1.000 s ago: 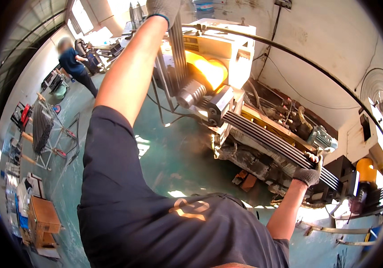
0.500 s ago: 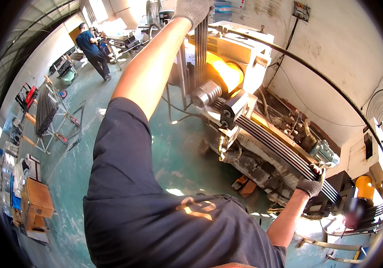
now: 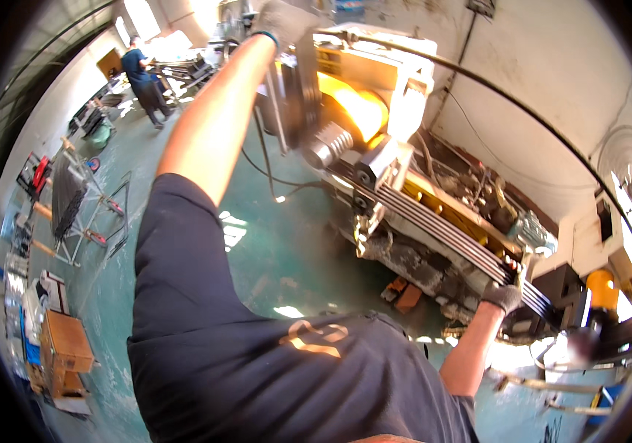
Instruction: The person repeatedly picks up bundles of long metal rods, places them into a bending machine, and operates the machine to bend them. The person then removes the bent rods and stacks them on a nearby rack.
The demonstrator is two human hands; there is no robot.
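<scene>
Fingers (image 3: 512,264) of your right hand (image 3: 505,297) bent round a row of metal rods (image 3: 445,233)

You have the right hand, gloved, at the right part of the row, with the fingers curled close about the rods; how hard they press, I cannot tell. The rods lie side by side on your right, slanting from a dark clamp block (image 3: 377,165) at their far left end to a black machine housing (image 3: 558,284) at their near right end.

Your gloved left hand (image 3: 286,23) is raised at the far side, at the top of an upright bundle of dark bars (image 3: 302,100). It is blurred there, so how far its fingers are bent cannot be told.

Just right of that bundle sit a ribbed metal cylinder (image 3: 327,145) and a bright yellow drum (image 3: 356,111). Another yellow cylinder (image 3: 602,289) stands beyond the black housing, to its right. Some reddish bricks (image 3: 406,295) lie on the green floor (image 3: 279,236) below the rods. Well off to your left are a wheeled rack (image 3: 68,196) and a brown cabinet (image 3: 68,343); farther away, a co-worker (image 3: 141,81) stands.
</scene>
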